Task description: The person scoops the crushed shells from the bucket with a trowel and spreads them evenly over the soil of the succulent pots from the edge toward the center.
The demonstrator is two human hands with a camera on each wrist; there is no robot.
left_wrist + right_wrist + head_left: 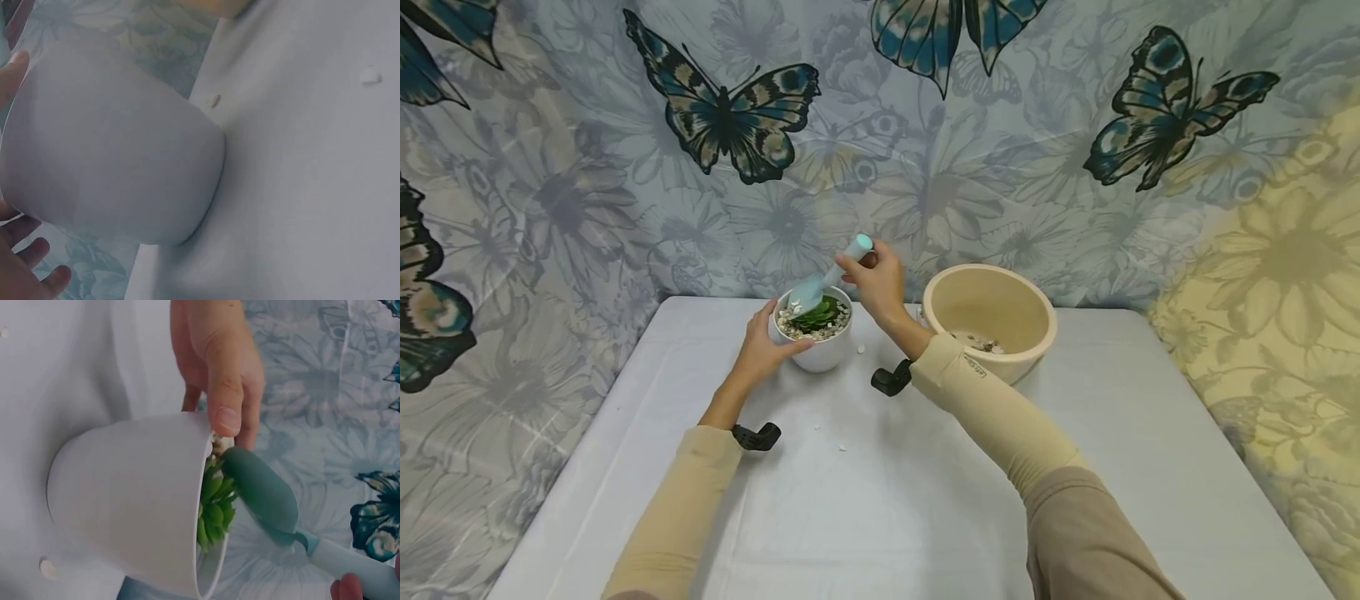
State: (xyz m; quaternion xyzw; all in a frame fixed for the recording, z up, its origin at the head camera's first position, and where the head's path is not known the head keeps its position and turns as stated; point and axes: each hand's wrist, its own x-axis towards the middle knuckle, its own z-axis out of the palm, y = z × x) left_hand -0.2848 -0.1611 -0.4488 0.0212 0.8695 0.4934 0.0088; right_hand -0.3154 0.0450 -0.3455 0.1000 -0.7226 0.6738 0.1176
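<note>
A white flower pot (822, 358) stands on the table, holding a green succulent (214, 512) ringed by pale pebbles (833, 331). My left hand (762, 350) grips the pot at its rim, thumb on the near side and fingers round the left. From the right, my right hand (882, 285) holds a light blue trowel (807, 295) by its handle. The trowel's scoop tilts down over the pot's mouth beside the leaves. In the right wrist view, the left thumb (227, 412) lies over the rim, near the scoop's tip. What the scoop carries is mostly hidden there.
A large beige tub (992, 292) stands right of the pot, close to my right forearm, with some pebbles (983, 343) at its bottom. Stray white chips (842, 448) lie on the white-covered table (880, 525). A butterfly-patterned cloth (790, 208) hangs behind.
</note>
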